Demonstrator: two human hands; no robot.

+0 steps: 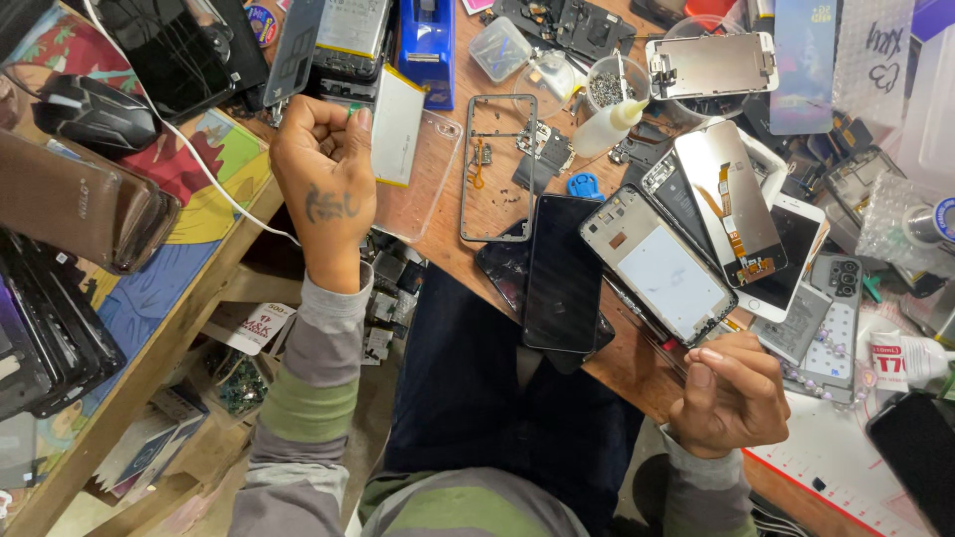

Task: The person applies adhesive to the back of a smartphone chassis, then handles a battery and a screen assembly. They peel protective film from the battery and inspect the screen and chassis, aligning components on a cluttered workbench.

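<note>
**A crowded wooden corner**

A brown wooden bench fills the upper view, meeting a second wooden surface at left under a bright cartoon-print mat. Below, a lower shelf holds what look like loose boards and cards. Light is even and soft, with faint shadows.

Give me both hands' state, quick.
Left hand: closed, pinching a white battery at its edge.
Right hand: closed in a loose fist near the table edge; whether it holds anything cannot be told.
</note>
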